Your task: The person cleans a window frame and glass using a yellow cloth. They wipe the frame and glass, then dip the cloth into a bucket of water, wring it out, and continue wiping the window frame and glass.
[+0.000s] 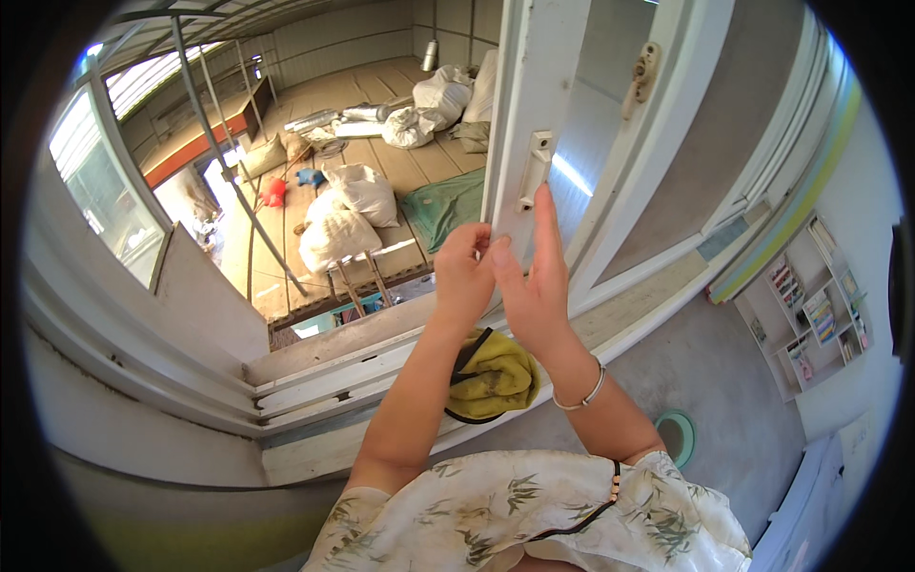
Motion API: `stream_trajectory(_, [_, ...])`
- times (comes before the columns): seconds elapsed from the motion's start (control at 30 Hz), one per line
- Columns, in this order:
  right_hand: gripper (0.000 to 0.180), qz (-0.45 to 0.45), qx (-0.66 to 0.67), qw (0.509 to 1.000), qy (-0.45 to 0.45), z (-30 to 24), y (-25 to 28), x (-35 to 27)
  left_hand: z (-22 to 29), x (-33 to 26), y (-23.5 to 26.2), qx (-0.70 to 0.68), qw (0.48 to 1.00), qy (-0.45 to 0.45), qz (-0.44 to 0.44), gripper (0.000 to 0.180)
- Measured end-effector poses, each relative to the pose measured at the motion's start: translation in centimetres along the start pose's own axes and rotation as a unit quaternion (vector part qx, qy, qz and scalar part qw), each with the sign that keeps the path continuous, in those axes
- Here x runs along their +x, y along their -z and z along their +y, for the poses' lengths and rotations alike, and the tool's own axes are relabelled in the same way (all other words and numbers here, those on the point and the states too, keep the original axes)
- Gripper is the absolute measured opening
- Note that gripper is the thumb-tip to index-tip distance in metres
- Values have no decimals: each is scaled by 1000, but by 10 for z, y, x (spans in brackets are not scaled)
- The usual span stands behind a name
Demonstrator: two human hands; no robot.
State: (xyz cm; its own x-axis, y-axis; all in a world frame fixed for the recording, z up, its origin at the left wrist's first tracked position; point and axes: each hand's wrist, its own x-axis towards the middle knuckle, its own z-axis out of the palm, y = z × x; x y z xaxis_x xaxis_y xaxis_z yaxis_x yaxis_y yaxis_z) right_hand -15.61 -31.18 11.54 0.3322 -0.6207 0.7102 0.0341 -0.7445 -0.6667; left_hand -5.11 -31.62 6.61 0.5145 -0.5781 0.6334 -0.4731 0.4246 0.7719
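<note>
In the head view, one smooth white window sash (536, 81) stands at 12 o'clock, narrow and upright, bearing one long pale latch (537, 170). The left hand (464, 276) curls its fingers nearly closed at the sash's edge; I cannot tell whether they grip it. The right hand (536, 286) has straight fingers, thumb apart, holding nothing visible. One crumpled yellow-green cloth (498, 375) lies at 5 o'clock, two bulging white sacks (335, 238) at 10.

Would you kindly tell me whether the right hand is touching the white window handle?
Cannot tell: in the head view, the right hand has its index finger overlapping the lower part of the white window handle, but neither contact nor gap shows plainly.
</note>
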Motion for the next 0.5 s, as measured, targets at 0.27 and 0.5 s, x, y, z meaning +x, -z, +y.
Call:
stream_trajectory(0.27, [61,-217,108,965,95,-32,-32,-2,-7,-18,134,-43,995,84,45,15])
stream_trajectory(0.5, [45,-353,-55,930,92,14,-10,-73,1,-43,223,20,982,94,163,20])
